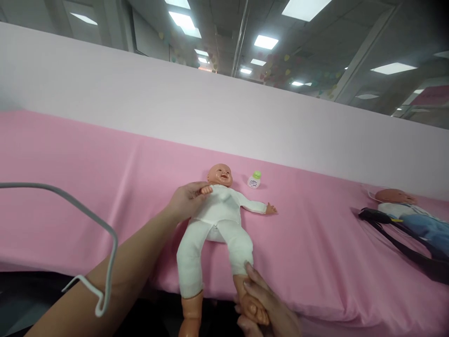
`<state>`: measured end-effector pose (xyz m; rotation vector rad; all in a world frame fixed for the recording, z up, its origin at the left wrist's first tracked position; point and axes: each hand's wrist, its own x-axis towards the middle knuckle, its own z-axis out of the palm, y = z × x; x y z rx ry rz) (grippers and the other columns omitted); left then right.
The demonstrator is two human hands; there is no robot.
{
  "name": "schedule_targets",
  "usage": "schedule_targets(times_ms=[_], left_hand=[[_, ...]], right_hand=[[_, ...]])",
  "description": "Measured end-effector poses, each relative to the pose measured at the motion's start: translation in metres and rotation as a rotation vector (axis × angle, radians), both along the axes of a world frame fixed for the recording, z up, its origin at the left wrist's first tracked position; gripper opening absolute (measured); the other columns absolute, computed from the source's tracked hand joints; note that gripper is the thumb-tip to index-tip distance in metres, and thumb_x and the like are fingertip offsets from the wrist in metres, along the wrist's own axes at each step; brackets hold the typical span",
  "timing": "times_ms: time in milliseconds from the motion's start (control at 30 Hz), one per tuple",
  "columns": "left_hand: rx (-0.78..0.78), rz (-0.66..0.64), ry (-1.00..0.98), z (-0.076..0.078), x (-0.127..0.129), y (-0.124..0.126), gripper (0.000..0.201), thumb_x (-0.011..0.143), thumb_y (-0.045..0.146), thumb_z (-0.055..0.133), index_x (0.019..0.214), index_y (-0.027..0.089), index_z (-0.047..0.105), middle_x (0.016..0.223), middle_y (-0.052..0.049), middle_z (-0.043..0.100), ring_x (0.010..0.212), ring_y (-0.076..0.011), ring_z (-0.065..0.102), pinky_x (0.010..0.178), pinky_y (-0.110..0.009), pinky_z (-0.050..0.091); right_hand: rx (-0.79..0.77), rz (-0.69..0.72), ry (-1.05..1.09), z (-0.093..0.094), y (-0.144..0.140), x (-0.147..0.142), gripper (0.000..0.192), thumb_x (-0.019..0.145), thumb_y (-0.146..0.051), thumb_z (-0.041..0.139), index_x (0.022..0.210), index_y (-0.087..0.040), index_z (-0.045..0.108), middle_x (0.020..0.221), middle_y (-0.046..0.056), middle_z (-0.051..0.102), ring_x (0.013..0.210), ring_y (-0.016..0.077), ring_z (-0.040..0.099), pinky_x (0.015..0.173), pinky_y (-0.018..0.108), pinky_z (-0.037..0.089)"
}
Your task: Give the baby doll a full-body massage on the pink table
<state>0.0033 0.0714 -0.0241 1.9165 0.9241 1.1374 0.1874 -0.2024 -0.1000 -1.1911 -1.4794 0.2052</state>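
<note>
Head view: a doll (217,220) in white clothes lies on its back at the near edge of the pink table (87,187), legs hanging over. The left hand (185,201) closes around the doll's arm; the right hand (263,304) grips its foot. A small bottle (254,179) stands beside the doll's head.

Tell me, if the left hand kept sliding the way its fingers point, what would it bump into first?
The left hand already grips the doll's arm, fingers pointing right. Going on, it would probably press into the doll's chest in the white suit first.
</note>
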Motion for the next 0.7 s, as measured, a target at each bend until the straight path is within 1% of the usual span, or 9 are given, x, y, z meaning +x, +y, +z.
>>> schedule_targets(times_ms=[67,167,233,367,433,500,567,633,700], left_hand=[[0.133,-0.05,0.143,0.001,0.004,-0.006,0.028,0.09,0.034,0.066,0.114,0.028,0.078,0.118,-0.002,0.078,0.113,-0.027,0.068,0.101,-0.04,0.051],[0.278,-0.093,0.259,0.002,0.004,-0.007,0.021,0.092,0.034,0.065,0.105,0.027,0.08,0.11,-0.003,0.079,0.11,-0.0276,0.069,0.099,-0.04,0.05],[0.311,-0.106,0.281,0.001,0.003,-0.005,0.019,0.093,0.034,0.064,0.102,0.027,0.079,0.106,-0.003,0.079,0.108,-0.027,0.069,0.097,-0.04,0.051],[0.354,-0.125,0.294,0.001,0.0,-0.004,0.017,0.094,0.033,0.063,0.1,0.027,0.078,0.104,-0.002,0.079,0.106,-0.0254,0.07,0.096,-0.038,0.051],[0.381,-0.139,0.304,0.002,-0.001,-0.004,0.015,0.093,0.03,0.064,0.1,0.028,0.077,0.103,-0.001,0.08,0.106,-0.0248,0.07,0.097,-0.038,0.05],[0.399,-0.147,0.31,0.002,-0.001,-0.004,0.015,0.092,0.028,0.064,0.1,0.029,0.077,0.101,-0.001,0.08,0.104,-0.0244,0.07,0.097,-0.039,0.05],[0.403,-0.149,0.313,0.002,0.0,-0.004,0.015,0.092,0.028,0.063,0.1,0.029,0.077,0.099,-0.001,0.079,0.103,-0.0244,0.07,0.097,-0.039,0.05],[0.394,-0.154,0.313,0.001,0.0,-0.004,0.017,0.093,0.027,0.063,0.101,0.029,0.077,0.101,-0.001,0.079,0.104,-0.0246,0.07,0.097,-0.039,0.05],[0.373,-0.15,0.309,0.001,0.0,-0.005,0.019,0.092,0.026,0.063,0.103,0.029,0.077,0.106,-0.002,0.079,0.108,-0.0252,0.069,0.099,-0.04,0.05]], right_hand=[[0.033,0.009,0.0,0.01,0.015,0.006,0.044,0.093,-0.034,0.071,0.136,-0.029,0.066,0.145,0.011,0.064,0.122,0.0346,0.069,0.08,0.039,0.069],[0.01,0.033,-0.025,0.028,0.04,0.015,0.044,0.092,-0.027,0.071,0.135,-0.027,0.064,0.147,0.013,0.062,0.124,0.0341,0.068,0.085,0.042,0.068],[-0.014,0.02,-0.021,0.039,0.057,0.017,0.044,0.091,-0.026,0.072,0.135,-0.026,0.065,0.147,0.013,0.062,0.126,0.0334,0.068,0.092,0.045,0.066],[-0.071,-0.04,0.045,0.057,0.094,0.015,0.038,0.09,-0.035,0.073,0.126,-0.025,0.071,0.14,0.011,0.068,0.134,0.0337,0.062,0.104,0.051,0.06],[-0.125,-0.059,0.114,0.062,0.109,0.013,0.039,0.09,-0.041,0.072,0.124,-0.024,0.072,0.13,0.009,0.073,0.121,0.0325,0.07,0.097,0.05,0.064],[-0.183,-0.048,0.189,0.064,0.121,0.012,0.045,0.09,-0.047,0.07,0.128,-0.022,0.07,0.12,0.009,0.077,0.091,0.0268,0.078,0.08,0.045,0.068],[-0.226,-0.02,0.234,0.064,0.128,0.012,0.052,0.09,-0.05,0.07,0.132,-0.02,0.068,0.116,0.01,0.077,0.07,0.0204,0.075,0.068,0.041,0.068],[-0.227,-0.018,0.249,0.062,0.13,0.013,0.052,0.089,-0.051,0.071,0.13,-0.02,0.069,0.125,0.012,0.075,0.069,0.019,0.074,0.069,0.041,0.068],[-0.204,-0.037,0.246,0.06,0.128,0.013,0.049,0.088,-0.051,0.071,0.127,-0.021,0.07,0.135,0.012,0.07,0.081,0.0224,0.077,0.077,0.044,0.068]])
